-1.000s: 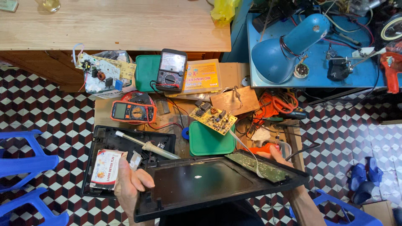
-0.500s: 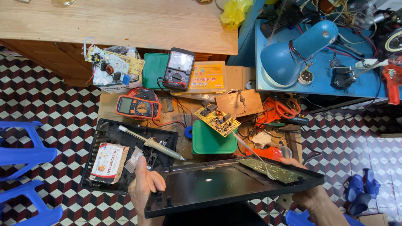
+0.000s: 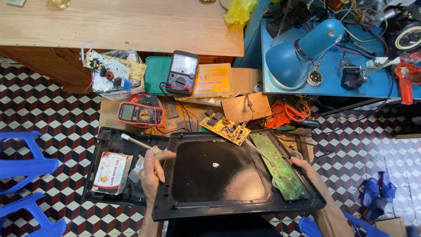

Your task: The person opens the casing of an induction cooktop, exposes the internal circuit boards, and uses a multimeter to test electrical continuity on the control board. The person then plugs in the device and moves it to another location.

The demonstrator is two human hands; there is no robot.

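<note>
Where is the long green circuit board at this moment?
In the head view, the green circuit board lies along the right side of the black panel, just beside the right hand that holds the panel's right edge.

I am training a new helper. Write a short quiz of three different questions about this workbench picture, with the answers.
1. True or false: both hands hold the black panel.
2. Which board lies on the panel's right side? A) green circuit board B) red board
3. Fill in: the orange multimeter lies ___ the left hand.

Key: 1 true, left hand and right hand grip its edges. 2 A. 3 beyond.
</note>
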